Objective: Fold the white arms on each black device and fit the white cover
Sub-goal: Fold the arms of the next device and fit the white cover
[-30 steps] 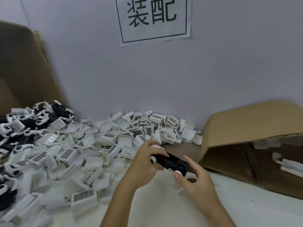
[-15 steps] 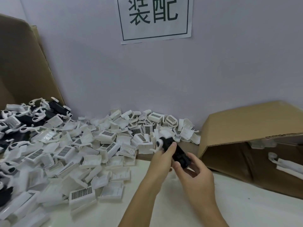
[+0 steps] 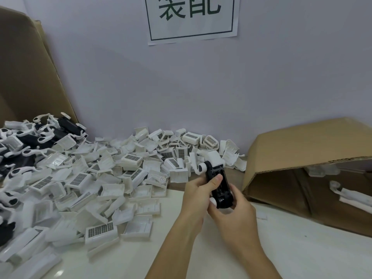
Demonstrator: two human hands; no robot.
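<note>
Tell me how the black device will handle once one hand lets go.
Likely stiff: the device keeps its straight shape while the left hand and right hand grip it. Probably light for its size, since fingertips alone support it. Its glossy shell may be slippery, and the white arm at its far end looks free to swing.

A paper sign (image 3: pixel 192 17) hangs on the wall (image 3: pixel 281 67). A brown box (image 3: pixel 314 150) lies on its side on the white bench (image 3: pixel 302 254). A tall cardboard sheet (image 3: pixel 26 73) leans at the left.
</note>
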